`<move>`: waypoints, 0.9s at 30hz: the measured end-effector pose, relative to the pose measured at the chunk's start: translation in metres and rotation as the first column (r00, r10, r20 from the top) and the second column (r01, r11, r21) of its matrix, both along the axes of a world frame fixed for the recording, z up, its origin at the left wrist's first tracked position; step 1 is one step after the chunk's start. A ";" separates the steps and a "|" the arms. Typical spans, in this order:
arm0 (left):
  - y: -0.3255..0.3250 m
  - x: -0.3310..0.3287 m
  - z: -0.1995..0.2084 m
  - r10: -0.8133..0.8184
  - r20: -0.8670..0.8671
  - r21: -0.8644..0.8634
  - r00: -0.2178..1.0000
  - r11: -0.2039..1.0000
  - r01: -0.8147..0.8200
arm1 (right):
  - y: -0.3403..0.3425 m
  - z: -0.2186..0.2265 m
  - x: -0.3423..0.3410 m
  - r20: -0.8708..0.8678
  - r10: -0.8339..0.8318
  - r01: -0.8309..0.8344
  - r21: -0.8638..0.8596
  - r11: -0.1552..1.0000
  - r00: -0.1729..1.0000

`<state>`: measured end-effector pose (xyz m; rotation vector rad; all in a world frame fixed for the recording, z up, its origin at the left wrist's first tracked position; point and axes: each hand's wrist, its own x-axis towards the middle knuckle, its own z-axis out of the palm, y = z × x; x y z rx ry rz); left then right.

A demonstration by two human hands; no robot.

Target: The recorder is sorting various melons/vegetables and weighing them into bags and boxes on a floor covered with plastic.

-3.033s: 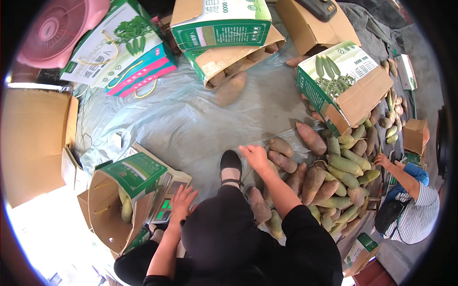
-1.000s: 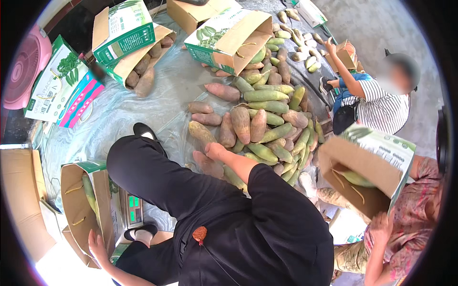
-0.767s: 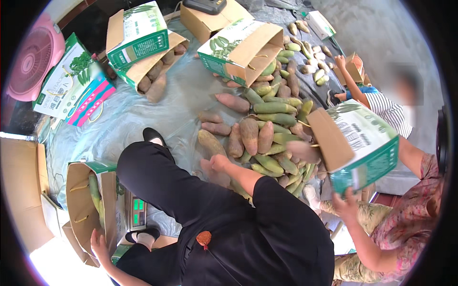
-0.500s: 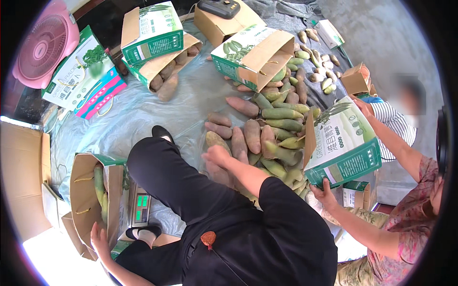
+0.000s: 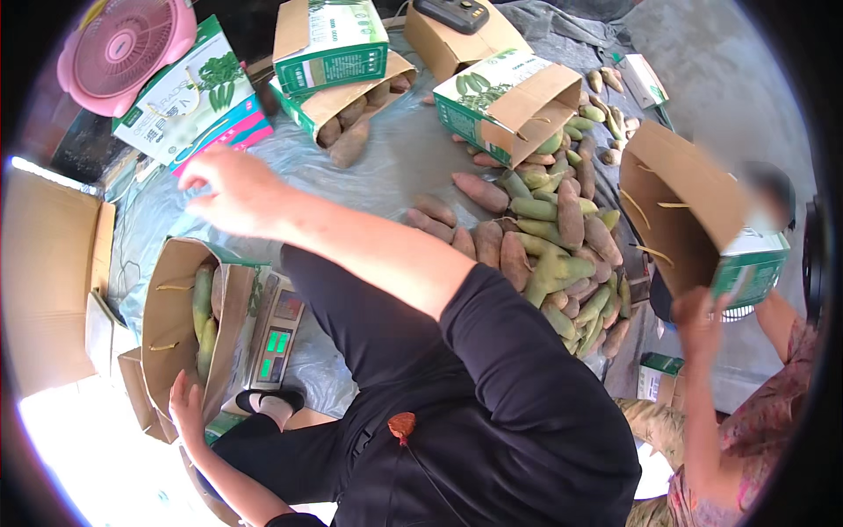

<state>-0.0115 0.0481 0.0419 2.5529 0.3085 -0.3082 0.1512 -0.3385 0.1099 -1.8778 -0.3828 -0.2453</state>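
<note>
My right hand (image 5: 233,189) hangs in the air above the plastic sheet, left of my knee, fingers loosely bent and apart, with nothing visible in them. Beside the near rim of an open green-and-white carton (image 5: 158,325), my left hand (image 5: 186,406) is held with fingers apart; whether it touches the cardboard I cannot tell. Long green radishes (image 5: 203,294) lie inside that carton, which stands on a digital scale (image 5: 275,338) with a lit green display. To the right spreads a pile of green radishes and pinkish-brown roots (image 5: 488,244).
At right a co-worker's hand (image 5: 698,321) holds a tilted open carton (image 5: 676,206). Behind the pile lies another carton (image 5: 505,105); at back left are stacked cartons (image 5: 334,75) with roots. A pink fan (image 5: 127,53) stands far left near a flat printed carton (image 5: 180,105).
My right hand has left the root pile and swung up and left across my knee. The co-worker has raised the carton and turned its open side toward me. My view has shifted slightly.
</note>
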 end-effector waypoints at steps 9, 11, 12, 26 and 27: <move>-0.001 -0.005 0.006 -0.061 0.067 0.170 0.996 0.984 0.049 | 0.091 -0.037 -0.005 0.037 0.070 -0.051 -0.386 0.921 0.997; 0.002 -0.012 0.007 -0.065 0.097 0.160 0.993 0.986 0.049 | 0.088 -0.043 0.000 -0.070 0.173 -0.187 -0.413 0.891 0.982; 0.000 -0.010 0.010 -0.054 0.108 0.155 0.993 0.987 0.037 | 0.089 -0.048 0.005 -0.083 0.215 -0.231 -0.372 0.899 0.973; -0.001 -0.011 0.014 -0.043 0.264 0.169 0.964 0.986 -0.002 | 0.079 -0.058 0.012 -0.314 0.380 -0.473 -0.314 0.824 0.870; 0.002 -0.017 0.021 -0.048 0.305 0.183 0.951 0.983 -0.009 | 0.083 -0.054 0.010 -0.331 0.353 -0.458 -0.336 0.823 0.875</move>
